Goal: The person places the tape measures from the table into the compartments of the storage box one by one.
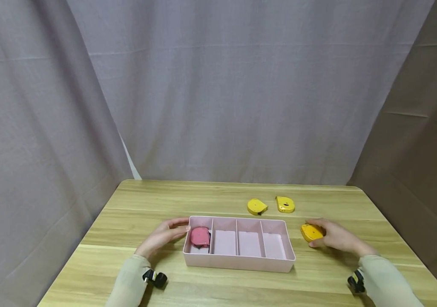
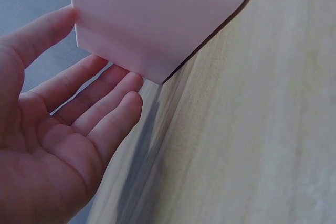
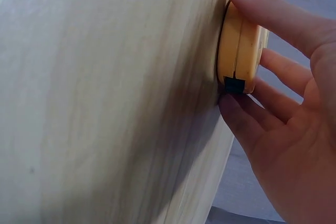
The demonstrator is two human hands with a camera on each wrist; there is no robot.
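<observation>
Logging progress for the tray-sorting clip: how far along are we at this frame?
Done: one pink tape measure sits in the leftmost compartment of the pink tray. In hand: the right hand grips a yellow tape measure on the table; the left hand steadies the tray's end. Left: two yellow tape measures lie behind; three compartments are empty.
</observation>
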